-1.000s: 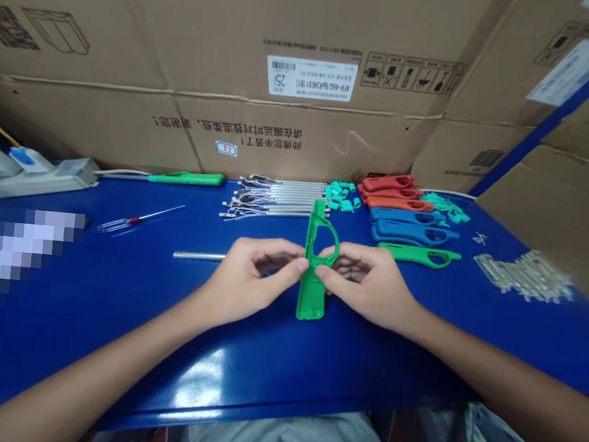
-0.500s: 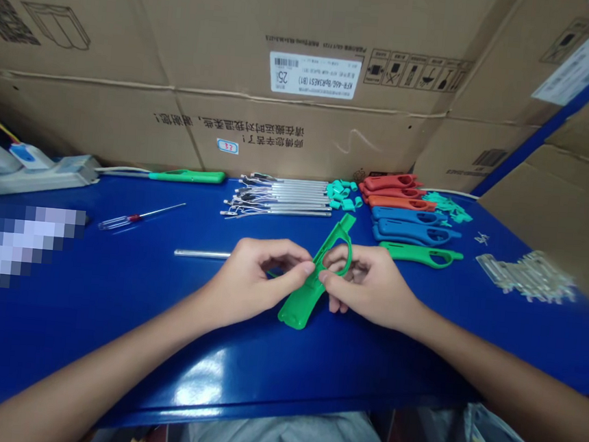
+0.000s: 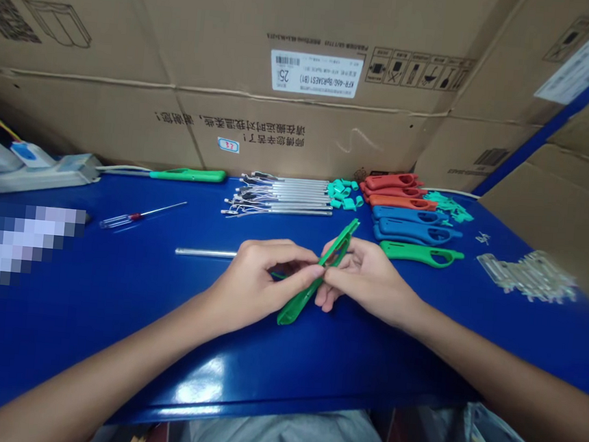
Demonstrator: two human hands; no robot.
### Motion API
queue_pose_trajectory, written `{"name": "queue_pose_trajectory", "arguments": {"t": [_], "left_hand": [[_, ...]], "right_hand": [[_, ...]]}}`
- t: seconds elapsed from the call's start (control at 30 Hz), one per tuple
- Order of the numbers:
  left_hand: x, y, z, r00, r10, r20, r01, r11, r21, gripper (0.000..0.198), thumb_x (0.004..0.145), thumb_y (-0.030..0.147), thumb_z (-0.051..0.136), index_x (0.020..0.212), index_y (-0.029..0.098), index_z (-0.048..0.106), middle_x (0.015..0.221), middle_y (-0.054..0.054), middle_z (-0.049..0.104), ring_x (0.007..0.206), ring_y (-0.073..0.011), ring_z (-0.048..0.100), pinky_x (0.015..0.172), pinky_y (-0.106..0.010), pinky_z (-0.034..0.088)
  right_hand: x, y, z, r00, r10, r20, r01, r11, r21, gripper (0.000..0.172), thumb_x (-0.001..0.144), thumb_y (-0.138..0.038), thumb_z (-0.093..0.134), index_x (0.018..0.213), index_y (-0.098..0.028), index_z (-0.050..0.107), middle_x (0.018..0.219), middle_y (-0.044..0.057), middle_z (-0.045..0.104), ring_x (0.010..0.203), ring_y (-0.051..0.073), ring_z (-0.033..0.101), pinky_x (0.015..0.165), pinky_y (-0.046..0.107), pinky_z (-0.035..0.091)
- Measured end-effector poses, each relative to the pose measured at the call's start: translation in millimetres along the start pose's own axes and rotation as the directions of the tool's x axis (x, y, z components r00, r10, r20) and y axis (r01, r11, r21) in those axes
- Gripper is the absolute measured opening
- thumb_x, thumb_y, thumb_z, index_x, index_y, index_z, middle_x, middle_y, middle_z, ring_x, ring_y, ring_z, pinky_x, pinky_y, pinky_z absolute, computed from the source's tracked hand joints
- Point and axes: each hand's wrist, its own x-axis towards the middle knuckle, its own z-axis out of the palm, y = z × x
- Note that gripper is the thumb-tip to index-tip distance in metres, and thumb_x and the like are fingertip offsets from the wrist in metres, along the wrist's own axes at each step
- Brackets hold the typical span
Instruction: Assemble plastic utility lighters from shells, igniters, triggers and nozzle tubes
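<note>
Between my hands, above the blue table, is a green plastic lighter casing (image 3: 297, 305), tilted and seen nearly edge-on. My left hand (image 3: 274, 274) pinches its middle from the left with thumb and fingers. On the other side, my right hand (image 3: 367, 275) grips the casing near its finger loop, thumb against the edge. A metal tube (image 3: 204, 253) lies on the table just left of my left hand, its right end hidden behind it. Behind my right hand rests another green casing (image 3: 420, 255).
Several metal tubes with wires (image 3: 286, 196) lie at the back, beside teal caps (image 3: 343, 194). Blue casings (image 3: 417, 232) and red casings (image 3: 390, 183) are stacked to their right. Clear parts (image 3: 531, 276) lie far right; a screwdriver (image 3: 143, 214) and a power strip (image 3: 35, 178) are left.
The green casing has turned in my hands, from showing its hollow inside and loop to standing nearly edge-on. My right hand has shifted slightly left and up.
</note>
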Motion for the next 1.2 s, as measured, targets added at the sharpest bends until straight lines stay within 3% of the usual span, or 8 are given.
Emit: {"name": "queue_pose_trajectory", "arguments": {"t": [0.13, 0.3, 0.5, 0.77, 0.97, 1.2], "left_hand": [[-1, 1, 0.4, 0.999, -0.023, 0.025, 0.023, 1.000, 0.003, 0.017, 0.091, 0.021, 0.061, 0.096, 0.016, 0.076, 0.084, -0.003, 0.074, 0.070, -0.0106, 0.065, 0.062, -0.020, 0.048], [-1, 2, -0.5, 0.988, 0.041, 0.146, -0.035, 0.999, -0.041, 0.022, 0.096, 0.018, 0.053, 0.092, 0.018, 0.075, 0.087, -0.001, 0.072, 0.083, -0.0113, 0.066, 0.075, -0.021, 0.048], [0, 1, 0.1, 0.983, 0.083, 0.163, -0.068, 0.993, -0.092, 0.025, 0.098, 0.015, 0.050, 0.090, 0.019, 0.074, 0.088, 0.000, 0.071, 0.088, -0.0097, 0.064, 0.080, -0.019, 0.047], [1, -2, -0.4, 0.977, 0.038, 0.212, -0.021, 0.997, -0.080, 0.029, 0.100, 0.019, 0.048, 0.084, 0.018, 0.072, 0.090, 0.000, 0.072, 0.089, -0.0099, 0.062, 0.082, -0.019, 0.045], [1, -4, -0.5, 0.980, 0.014, 0.197, -0.002, 0.998, -0.061, 0.030, 0.099, 0.021, 0.049, 0.083, 0.017, 0.073, 0.086, -0.001, 0.071, 0.085, -0.0114, 0.063, 0.079, -0.021, 0.046], [4, -3, -1.9, 0.987, -0.138, 0.083, 0.147, 0.983, -0.114, 0.024, 0.093, 0.025, 0.054, 0.097, 0.013, 0.074, 0.092, -0.007, 0.074, 0.081, -0.0155, 0.066, 0.069, -0.024, 0.049]], "right_hand": [[0, -1, 1, 0.999, 0.046, -0.013, -0.045, 0.996, 0.075, 0.029, 0.063, -0.018, 0.071, 0.077, -0.019, 0.047, 0.048, -0.001, 0.066, 0.045, 0.017, 0.068, 0.042, 0.020, 0.057], [1, 0, 1, 0.995, 0.087, -0.057, -0.078, 0.985, 0.154, 0.033, 0.058, -0.014, 0.072, 0.064, -0.021, 0.040, 0.044, -0.002, 0.063, 0.045, 0.016, 0.068, 0.040, 0.018, 0.055], [4, 3, 3, 0.988, 0.130, -0.084, -0.111, 0.972, 0.207, 0.035, 0.053, -0.012, 0.067, 0.058, -0.023, 0.034, 0.041, -0.001, 0.060, 0.042, 0.016, 0.066, 0.038, 0.018, 0.054], [7, 9, 4, 0.983, 0.163, -0.085, -0.141, 0.964, 0.226, 0.033, 0.051, -0.013, 0.065, 0.057, -0.023, 0.035, 0.040, -0.001, 0.060, 0.041, 0.016, 0.065, 0.038, 0.018, 0.053], [8, 9, 2, 0.984, 0.163, -0.066, -0.145, 0.964, 0.221, 0.035, 0.054, -0.013, 0.070, 0.059, -0.022, 0.036, 0.041, -0.002, 0.059, 0.042, 0.017, 0.066, 0.038, 0.019, 0.053], [3, 2, 0, 0.997, 0.064, 0.046, -0.073, 0.968, 0.242, 0.031, 0.064, -0.020, 0.076, 0.062, -0.018, 0.046, 0.047, -0.002, 0.063, 0.051, 0.017, 0.071, 0.050, 0.021, 0.060]]}}
